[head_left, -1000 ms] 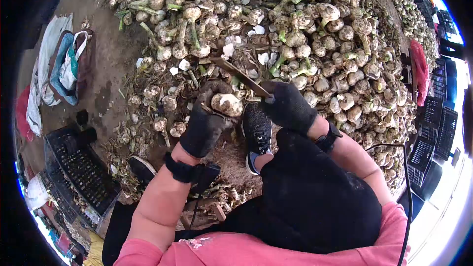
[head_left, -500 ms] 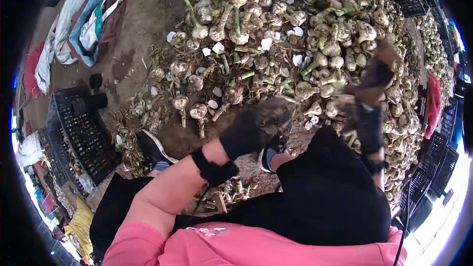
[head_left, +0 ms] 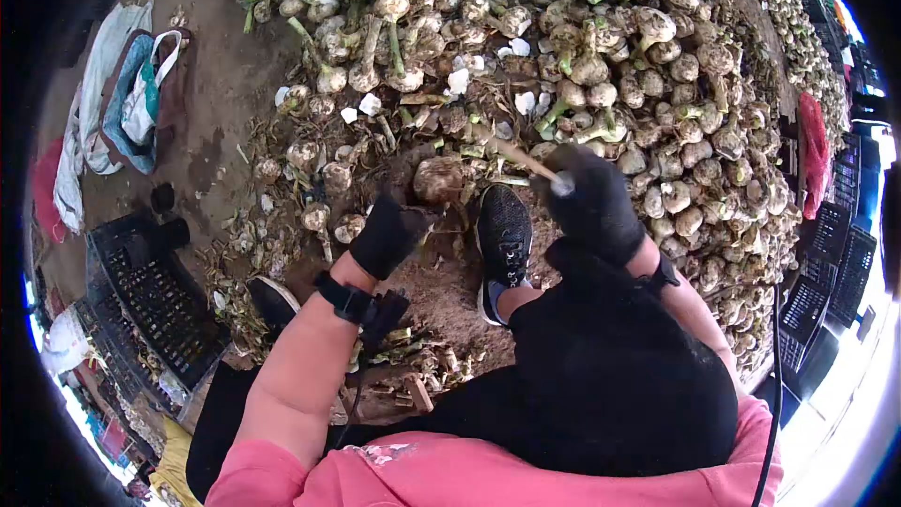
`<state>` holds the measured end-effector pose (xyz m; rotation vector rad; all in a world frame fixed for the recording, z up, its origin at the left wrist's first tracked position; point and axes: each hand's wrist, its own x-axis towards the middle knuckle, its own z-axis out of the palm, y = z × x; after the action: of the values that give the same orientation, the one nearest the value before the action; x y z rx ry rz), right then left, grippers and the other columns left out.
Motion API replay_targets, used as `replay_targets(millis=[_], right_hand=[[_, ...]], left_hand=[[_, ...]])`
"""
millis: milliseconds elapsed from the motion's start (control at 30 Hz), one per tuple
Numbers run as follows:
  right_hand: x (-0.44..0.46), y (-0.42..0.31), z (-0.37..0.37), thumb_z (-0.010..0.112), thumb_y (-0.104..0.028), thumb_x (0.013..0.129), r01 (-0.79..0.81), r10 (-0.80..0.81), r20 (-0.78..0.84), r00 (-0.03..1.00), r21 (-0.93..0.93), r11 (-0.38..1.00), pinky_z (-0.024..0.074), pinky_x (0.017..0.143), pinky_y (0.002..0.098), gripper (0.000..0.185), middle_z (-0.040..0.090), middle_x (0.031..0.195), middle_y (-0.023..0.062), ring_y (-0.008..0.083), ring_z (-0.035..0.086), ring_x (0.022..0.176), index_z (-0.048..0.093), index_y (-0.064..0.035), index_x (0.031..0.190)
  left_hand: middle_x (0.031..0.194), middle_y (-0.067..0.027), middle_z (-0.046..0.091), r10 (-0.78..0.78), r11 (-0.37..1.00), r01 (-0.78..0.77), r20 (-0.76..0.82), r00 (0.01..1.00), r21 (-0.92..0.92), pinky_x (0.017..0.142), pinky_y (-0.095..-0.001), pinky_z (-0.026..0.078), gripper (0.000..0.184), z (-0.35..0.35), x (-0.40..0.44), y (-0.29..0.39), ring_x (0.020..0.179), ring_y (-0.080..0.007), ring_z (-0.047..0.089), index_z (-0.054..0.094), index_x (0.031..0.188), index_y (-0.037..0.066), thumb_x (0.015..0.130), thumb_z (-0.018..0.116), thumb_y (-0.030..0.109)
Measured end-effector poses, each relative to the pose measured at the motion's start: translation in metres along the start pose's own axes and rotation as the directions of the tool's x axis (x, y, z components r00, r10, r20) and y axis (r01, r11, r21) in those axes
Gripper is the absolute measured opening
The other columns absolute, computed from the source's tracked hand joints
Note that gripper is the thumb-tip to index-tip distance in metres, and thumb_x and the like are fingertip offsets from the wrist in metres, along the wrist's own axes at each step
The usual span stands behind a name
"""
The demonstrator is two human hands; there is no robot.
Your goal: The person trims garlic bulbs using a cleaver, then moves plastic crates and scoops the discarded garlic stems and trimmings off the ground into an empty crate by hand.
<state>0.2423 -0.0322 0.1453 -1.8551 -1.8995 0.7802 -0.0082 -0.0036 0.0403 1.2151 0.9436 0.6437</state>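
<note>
My left hand (head_left: 389, 230), in a dark glove, is closed on a soil-covered bulb (head_left: 438, 180) in front of my left leg. The bulb's stem points up and right, toward the blade. My right hand (head_left: 593, 207), also gloved, grips the handle of a knife (head_left: 516, 155). Its blade is blurred and points up and left, above and to the right of the bulb. Loose bulbs and white root scraps (head_left: 458, 82) lie on the ground just beyond both hands.
A large heap of bulbs (head_left: 694, 150) fills the right side. Black crates (head_left: 155, 291) stand at the lower left, and cloth bags (head_left: 131, 103) lie at the upper left. My shoe (head_left: 504, 239) is between my hands. A red net bag (head_left: 813, 150) lies at the right.
The right hand, blurred over the heap half a second ago, is back near the middle with the knife. My left hand has moved left and now holds a bulb. The other person's hand has left view.
</note>
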Motion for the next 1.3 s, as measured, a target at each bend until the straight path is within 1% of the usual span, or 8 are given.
replay_targets(millis=[300,500,633,867,1067,1167,1233,1300], right_hand=[[0.010,-0.013,0.010,0.063,-0.009,0.060,0.309,-0.309,0.099,0.946,0.011,0.951,0.0438,0.060,0.0429,0.034,0.054,0.078,0.0173,0.0400,0.054,0.073,0.054,-0.0033,0.092],[0.005,-0.020,0.006,0.063,-0.009,0.058,0.266,-0.269,0.126,0.955,0.042,0.963,0.0437,0.061,0.0447,0.033,0.052,0.077,0.0168,0.0402,0.054,0.072,0.052,-0.0032,0.089],[0.005,-0.016,0.008,0.062,-0.009,0.058,0.240,-0.241,0.100,0.965,0.028,0.970,0.0434,0.061,0.0458,0.032,0.051,0.076,0.0159,0.0399,0.054,0.072,0.052,-0.0034,0.088],[-0.002,0.056,0.013,0.058,-0.010,0.076,-0.170,0.172,-0.023,0.985,0.082,0.982,0.0503,0.064,0.0363,0.019,0.064,0.082,0.0168,0.0268,0.064,0.072,0.061,-0.0062,0.094],[0.013,0.000,0.021,0.063,-0.011,0.082,-0.151,0.077,0.130,0.988,0.815,0.560,0.0483,0.070,0.0270,0.021,0.064,0.090,0.0039,0.0102,0.057,0.082,0.059,-0.0030,0.101],[0.024,-0.013,0.013,0.064,-0.012,0.081,-0.153,0.036,0.155,0.987,0.860,0.486,0.0487,0.072,0.0283,0.020,0.063,0.093,0.0041,0.0115,0.057,0.081,0.060,-0.0027,0.098],[0.029,-0.006,0.021,0.061,-0.006,0.080,0.474,-0.422,-0.235,0.876,0.247,0.845,0.0488,0.074,0.0288,0.017,0.062,0.093,0.0053,0.0114,0.056,0.081,0.060,-0.0025,0.096],[0.026,-0.002,0.024,0.059,-0.004,0.078,0.475,-0.414,-0.247,0.876,0.299,0.828,0.0487,0.074,0.0308,0.019,0.062,0.091,0.0088,0.0170,0.059,0.080,0.060,-0.0026,0.097]], left_hand=[[0.103,-0.0036,0.059,-0.216,0.898,0.231,0.081,0.973,-0.374,0.071,-0.0244,0.049,0.024,0.020,-0.017,0.028,0.090,-0.0121,0.058,0.057,0.112,0.003,0.089,0.054,0.010],[0.105,-0.0042,0.063,0.376,0.593,-0.430,0.238,0.895,0.681,0.079,-0.0356,0.048,0.032,0.033,-0.008,-0.019,0.093,-0.0180,0.060,0.058,0.113,0.006,0.083,0.065,0.013],[0.112,-0.0053,0.058,-0.087,0.996,0.090,0.098,0.991,-0.025,0.086,-0.0337,0.046,0.032,0.039,-0.010,0.038,0.100,-0.0177,0.055,0.055,0.117,0.006,0.086,0.058,0.010],[0.118,-0.0101,0.053,-0.077,0.577,0.261,0.266,0.961,-0.774,0.092,-0.0355,0.046,0.035,0.028,-0.038,0.061,0.109,-0.0200,0.053,0.044,0.125,0.007,0.092,0.049,0.016],[0.117,-0.0066,0.054,0.065,0.882,0.073,0.273,0.960,-0.466,0.091,-0.0333,0.047,0.052,0.035,0.008,0.056,0.107,-0.0182,0.054,0.041,0.128,0.007,0.082,0.059,-0.004],[0.116,-0.0077,0.055,0.275,0.656,-0.313,0.168,0.947,0.687,0.088,-0.0338,0.047,0.053,0.022,0.008,0.060,0.104,-0.0178,0.055,0.040,0.129,0.007,0.081,0.060,-0.005],[0.114,-0.0086,0.056,0.050,0.995,-0.039,0.121,0.991,-0.095,0.085,-0.0335,0.048,0.051,0.033,0.005,0.064,0.100,-0.0180,0.056,0.045,0.124,0.006,0.078,0.063,-0.002],[0.111,-0.0094,0.057,-0.165,0.543,0.232,0.168,0.972,-0.807,0.084,-0.0314,0.048,0.049,0.033,0.014,0.055,0.096,-0.0180,0.057,0.049,0.119,0.005,0.074,0.068,0.001]])
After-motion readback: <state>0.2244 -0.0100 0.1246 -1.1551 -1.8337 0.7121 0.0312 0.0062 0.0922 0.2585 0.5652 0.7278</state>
